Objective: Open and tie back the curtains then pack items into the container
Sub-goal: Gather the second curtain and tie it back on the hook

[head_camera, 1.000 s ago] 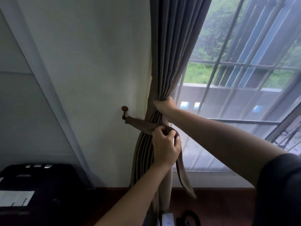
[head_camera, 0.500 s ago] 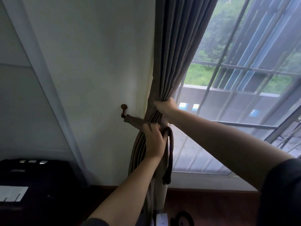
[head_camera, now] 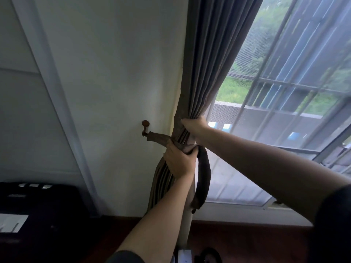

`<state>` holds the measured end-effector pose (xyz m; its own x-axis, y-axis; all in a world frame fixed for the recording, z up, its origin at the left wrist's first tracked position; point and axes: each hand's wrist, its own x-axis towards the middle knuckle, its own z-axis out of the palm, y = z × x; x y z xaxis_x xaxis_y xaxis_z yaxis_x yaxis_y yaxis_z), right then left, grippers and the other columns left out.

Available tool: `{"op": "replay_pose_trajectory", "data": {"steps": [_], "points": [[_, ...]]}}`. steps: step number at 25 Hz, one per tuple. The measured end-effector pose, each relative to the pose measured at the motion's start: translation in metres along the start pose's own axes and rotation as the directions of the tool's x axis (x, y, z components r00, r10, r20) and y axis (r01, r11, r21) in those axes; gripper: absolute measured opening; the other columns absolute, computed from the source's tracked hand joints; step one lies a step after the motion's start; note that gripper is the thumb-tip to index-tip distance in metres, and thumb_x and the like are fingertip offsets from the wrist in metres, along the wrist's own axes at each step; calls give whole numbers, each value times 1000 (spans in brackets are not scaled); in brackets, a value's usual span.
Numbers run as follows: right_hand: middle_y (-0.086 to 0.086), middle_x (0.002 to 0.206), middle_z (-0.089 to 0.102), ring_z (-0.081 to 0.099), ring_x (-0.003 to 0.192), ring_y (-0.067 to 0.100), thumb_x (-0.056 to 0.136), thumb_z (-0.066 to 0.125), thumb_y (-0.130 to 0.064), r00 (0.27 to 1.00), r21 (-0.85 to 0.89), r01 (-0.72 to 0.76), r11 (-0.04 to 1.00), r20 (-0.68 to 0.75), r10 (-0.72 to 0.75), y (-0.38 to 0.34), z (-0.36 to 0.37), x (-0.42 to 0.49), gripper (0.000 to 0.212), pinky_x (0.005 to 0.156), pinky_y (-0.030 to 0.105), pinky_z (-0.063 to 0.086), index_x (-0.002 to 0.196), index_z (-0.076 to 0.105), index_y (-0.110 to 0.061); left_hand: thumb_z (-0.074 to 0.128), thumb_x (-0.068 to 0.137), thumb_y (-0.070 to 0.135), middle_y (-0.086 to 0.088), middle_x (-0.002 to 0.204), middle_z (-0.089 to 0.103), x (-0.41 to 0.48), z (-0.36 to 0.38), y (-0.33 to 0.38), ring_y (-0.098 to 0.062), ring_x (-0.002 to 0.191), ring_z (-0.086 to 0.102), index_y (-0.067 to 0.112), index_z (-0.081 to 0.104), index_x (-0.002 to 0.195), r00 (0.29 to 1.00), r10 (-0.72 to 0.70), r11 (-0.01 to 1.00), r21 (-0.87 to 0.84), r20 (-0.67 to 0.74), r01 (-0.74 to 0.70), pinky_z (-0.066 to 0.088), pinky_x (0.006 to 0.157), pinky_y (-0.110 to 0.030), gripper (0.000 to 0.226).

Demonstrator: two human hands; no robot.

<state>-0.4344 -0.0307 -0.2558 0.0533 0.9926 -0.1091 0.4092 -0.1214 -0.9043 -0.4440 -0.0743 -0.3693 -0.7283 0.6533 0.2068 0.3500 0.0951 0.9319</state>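
Right of the hook [head_camera: 145, 128], the right hand [head_camera: 193, 125] is gripping the bunched curtain [head_camera: 209, 73], the left hand [head_camera: 178, 160] clutching the strap [head_camera: 204, 173]. Both are looking soft and floppy, probably best held at the gather.

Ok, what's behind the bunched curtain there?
White wall beside it and a pale upright strip below the left hand gripping the tieback show; whatever lies behind the curtain folds is covered.

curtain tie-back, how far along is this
Done: curtain gathered to one side, window uncovered, tie-back hooked at one end on the wall hook. In hand: right hand grips the bunch, left hand holds the tie-back. Left: loose end hangs unfastened; no packing in view.
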Motion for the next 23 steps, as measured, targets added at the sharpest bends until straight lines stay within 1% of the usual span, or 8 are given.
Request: {"op": "replay_pose_trajectory", "data": {"steps": [5, 10, 12, 15, 17, 19, 20, 23], "points": [[10, 107, 63, 61, 99, 27, 81, 61, -24, 1000, -29, 11, 1000, 27, -10, -1, -1, -7, 39, 85, 32, 52, 117, 56, -9, 78, 71, 31, -24, 101, 68, 4, 0, 0, -39, 97, 62, -3, 56, 120, 998, -41, 996, 78, -41, 44, 49, 89, -53, 64], [6, 102, 62, 59, 91, 21, 82, 65, -25, 995, -17, 45, 999, 87, -44, -2, -1, -11, 37, 87, 34, 53, 115, 56, -10, 67, 84, 27, -21, 103, 69, 12, -9, 2, -37, 96, 65, 4, 60, 120, 997, -81, 989, 124, 1, 80, 48, 81, -39, 43], [0, 95, 62, 60, 86, 14, 81, 70, -26, 968, 23, 105, 994, 227, -107, -4, -11, -13, 32, 79, 26, 54, 108, 59, -14, 66, 85, 25, -21, 103, 70, 13, -11, 2, -37, 96, 65, 4, 61, 118, 998, -58, 988, 144, 8, 56, 48, 81, -39, 40], [-1, 96, 64, 62, 88, 9, 78, 66, -1, 813, 169, 139, 976, 543, -209, 15, -40, -4, 29, 72, 16, 51, 102, 59, -16, 63, 87, 25, -19, 100, 70, 14, -14, 5, -35, 94, 67, 4, 63, 113, 999, -36, 985, 168, 31, 30, 49, 79, -37, 34], [3, 110, 57, 56, 106, 16, 73, 51, 15, 861, 248, 87, 965, 469, -198, 54, -54, 7, 52, 71, 21, 49, 117, 52, -13, 61, 89, 27, -19, 101, 70, 14, -16, 6, -34, 95, 67, 4, 62, 114, 998, -34, 981, 191, 61, 21, 49, 80, -36, 34], [3, 119, 51, 48, 124, 24, 73, 41, 22, 953, 110, 143, 984, 254, -167, 100, -59, 13, 61, 73, 30, 49, 127, 44, -8, 61, 89, 29, -18, 103, 70, 16, -17, 6, -33, 97, 66, 5, 61, 116, 995, -53, 974, 223, 88, 33, 49, 82, -36, 36], [3, 120, 51, 46, 128, 25, 72, 38, 23, 961, 33, 160, 987, 225, -163, 121, -56, 12, 63, 81, 35, 49, 127, 44, -6, 61, 89, 30, -17, 103, 70, 18, -18, 6, -33, 98, 65, 6, 60, 116, 993, -61, 971, 238, 101, 36, 48, 83, -36, 36], [0, 131, 49, 41, 132, 16, 64, 40, 16, 903, -2, 210, 978, 385, -193, 150, -30, -2, 75, 99, 27, 37, 135, 40, -11, 61, 88, 30, -19, 105, 69, 23, -22, 4, -34, 100, 63, 6, 59, 116, 987, -79, 960, 276, 137, 39, 46, 84, -37, 37]]}}
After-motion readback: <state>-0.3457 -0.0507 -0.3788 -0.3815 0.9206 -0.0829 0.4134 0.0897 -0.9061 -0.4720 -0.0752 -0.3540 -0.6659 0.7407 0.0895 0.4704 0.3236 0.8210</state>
